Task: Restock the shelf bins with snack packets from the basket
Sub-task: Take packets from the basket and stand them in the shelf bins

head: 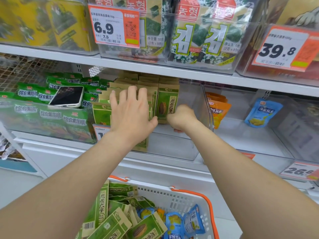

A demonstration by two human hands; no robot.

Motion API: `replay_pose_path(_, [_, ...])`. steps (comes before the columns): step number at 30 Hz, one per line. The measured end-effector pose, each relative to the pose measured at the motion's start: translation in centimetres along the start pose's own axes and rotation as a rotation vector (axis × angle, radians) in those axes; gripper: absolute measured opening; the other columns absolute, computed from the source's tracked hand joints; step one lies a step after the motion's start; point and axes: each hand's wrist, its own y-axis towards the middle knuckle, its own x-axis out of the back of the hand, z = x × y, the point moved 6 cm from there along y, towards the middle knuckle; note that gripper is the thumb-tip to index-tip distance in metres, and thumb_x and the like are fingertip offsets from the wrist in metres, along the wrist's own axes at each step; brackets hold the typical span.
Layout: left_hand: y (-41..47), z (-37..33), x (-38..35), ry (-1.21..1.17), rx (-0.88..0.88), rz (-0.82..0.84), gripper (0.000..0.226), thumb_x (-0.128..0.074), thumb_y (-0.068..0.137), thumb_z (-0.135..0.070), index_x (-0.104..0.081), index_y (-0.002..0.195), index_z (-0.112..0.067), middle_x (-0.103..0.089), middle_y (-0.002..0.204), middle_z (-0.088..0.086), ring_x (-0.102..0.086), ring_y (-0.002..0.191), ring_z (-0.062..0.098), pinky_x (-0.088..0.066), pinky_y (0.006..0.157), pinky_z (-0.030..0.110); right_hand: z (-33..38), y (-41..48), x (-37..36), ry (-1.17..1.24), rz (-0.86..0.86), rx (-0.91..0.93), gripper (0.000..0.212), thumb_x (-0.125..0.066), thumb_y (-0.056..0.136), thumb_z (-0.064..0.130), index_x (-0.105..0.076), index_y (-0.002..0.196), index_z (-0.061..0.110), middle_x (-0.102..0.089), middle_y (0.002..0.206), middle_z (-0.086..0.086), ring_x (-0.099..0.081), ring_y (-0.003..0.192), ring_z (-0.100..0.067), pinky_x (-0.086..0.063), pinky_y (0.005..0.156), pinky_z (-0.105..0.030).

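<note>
Seed packet point(166, 104) upright in clear bin point(208, 107), middle shelf, right end of packet row point(146, 80). Our right hand point(182, 118) curled, pinching its lower right corner, slightly blurred. Our left hand point(131, 114) fingers spread, flat against row. Basket point(172, 192) below us, more packets inside.

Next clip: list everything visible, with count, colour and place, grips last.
white plastic basket with orange handles: one, bottom centre.
kraft-and-green sunflower seed packets: many, upright in the clear middle bin; more loose in the basket.
blue chestnut pouches: several in the basket; one far right on the shelf.
orange pouches: few, right of the middle bin.
green vegetable-crisp packets: many, left of it.
white-cased phone: one, lying on those.
green-and-white seaweed packs: several, upper shelf.
orange-and-white price tags: at least four, bin fronts.
left grip: one, fingers spread on binned seed packets.
right grip: one, blurred, curled by front packet's corner.
</note>
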Motion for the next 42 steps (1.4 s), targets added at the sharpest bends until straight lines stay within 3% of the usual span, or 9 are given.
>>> replay_pose_path(5, [-1.2, 0.1, 1.5, -0.111, -0.088, -0.046, 0.081, -0.075, 0.078, -0.051, -0.046, 0.144, -0.014, -0.048, 0.137, 0.011, -0.046, 0.129, 0.037, -0.030, 0.116, 0.058, 2.6, -5.7, 2.1, -0.155, -0.240, 0.301, 0.024, -0.050, 0.089, 0.019, -0.069, 0.101, 0.011, -0.069, 0.100, -0.016, -0.065, 0.090, -0.041, -0.059, 0.079, -0.043])
replay_pose_path(10, [-4.0, -0.8, 3.9, -0.227, -0.343, -0.209, 0.023, -0.057, 0.091, -0.011, -0.061, 0.113, -0.010, -0.053, 0.109, 0.011, -0.049, 0.099, 0.033, -0.043, 0.080, 0.047, 4.0, -12.3, 3.0, -0.285, -0.271, 0.567, 0.018, -0.049, 0.089, 0.023, -0.066, 0.086, 0.021, -0.067, 0.079, -0.005, -0.059, 0.072, -0.034, -0.047, 0.060, -0.036])
replay_pose_path(12, [-5.4, -1.0, 4.4, -0.227, -0.377, -0.226, 0.009, -0.052, 0.095, -0.017, -0.059, 0.092, -0.012, -0.054, 0.087, 0.006, -0.051, 0.077, 0.030, -0.039, 0.065, 0.044, 3.7, -14.3, 2.4, -0.358, -0.175, 0.595, 0.018, -0.049, 0.090, 0.023, -0.065, 0.082, 0.018, -0.061, 0.074, -0.006, -0.055, 0.069, -0.035, -0.041, 0.059, -0.034])
replay_pose_path(16, [-9.3, -1.0, 2.2, -0.168, -0.294, -0.105, 0.032, -0.046, 0.097, -0.033, -0.048, 0.068, -0.019, -0.046, 0.053, -0.001, -0.051, 0.045, 0.032, -0.032, 0.044, 0.030, 0.6, -17.4, -2.1, -0.666, 0.331, 0.596, 0.021, -0.049, 0.090, 0.018, -0.068, 0.084, 0.014, -0.063, 0.080, -0.010, -0.060, 0.078, -0.035, -0.047, 0.062, -0.035])
replay_pose_path(22, [-15.5, -1.2, -5.9, 0.177, -0.346, 0.606, 0.025, -0.046, 0.100, -0.037, -0.064, 0.098, -0.021, -0.069, 0.101, 0.009, -0.068, 0.094, 0.036, -0.040, 0.066, 0.035, -3.6, -23.0, -8.7, -0.935, 0.644, 0.595, 0.029, -0.054, 0.093, 0.009, -0.041, 0.069, 0.017, -0.045, 0.074, -0.003, -0.047, 0.059, -0.020, -0.037, 0.052, -0.030])
replay_pose_path(28, [-22.8, 0.5, -12.2, 0.206, -0.394, 1.205, 0.029, -0.044, 0.105, -0.027, -0.067, 0.120, -0.018, -0.066, 0.117, 0.003, -0.067, 0.099, 0.025, -0.056, 0.080, 0.039, -6.3, -24.2, -11.8, -1.051, 0.800, 0.545, 0.025, -0.049, 0.097, 0.001, -0.049, 0.075, 0.012, -0.051, 0.074, -0.003, -0.047, 0.059, -0.020, -0.039, 0.052, -0.030])
replay_pose_path(33, [-27.9, -1.2, -16.3, 0.306, -0.570, 1.282, 0.032, -0.045, 0.105, -0.030, -0.057, 0.132, -0.017, -0.062, 0.129, 0.012, -0.063, 0.113, 0.032, -0.053, 0.086, 0.044, -7.3, -22.8, -12.1, -1.083, 0.808, 0.477, 0.012, -0.050, 0.097, 0.001, -0.059, 0.098, 0.010, -0.053, 0.082, -0.003, -0.047, 0.066, -0.019, -0.042, 0.059, -0.032])
replay_pose_path(37, [-30.2, -1.8, -19.0, 0.483, -0.664, 1.199, 0.069, -0.045, 0.106, -0.047, -0.026, 0.160, -0.010, -0.039, 0.157, 0.024, -0.037, 0.145, 0.044, -0.031, 0.119, 0.057, -7.6, -21.8, -12.4, -1.068, 0.812, 0.481, 0.027, -0.051, 0.097, 0.003, -0.063, 0.120, 0.009, -0.063, 0.103, -0.006, -0.053, 0.076, -0.021, -0.045, 0.063, -0.033])
replay_pose_path(42, [-31.6, -2.8, -21.3, 0.424, -0.688, 1.300, 0.087, -0.049, 0.105, -0.052, 0.013, 0.165, -0.038, -0.026, 0.164, 0.031, -0.024, 0.151, 0.051, -0.009, 0.121, 0.072, -7.7, -21.0, -13.0, -1.068, 0.809, 0.504, 0.017, -0.051, 0.097, 0.003, -0.063, 0.107, 0.008, -0.054, 0.084, -0.003, -0.048, 0.064, -0.018, -0.042, 0.056, -0.031])
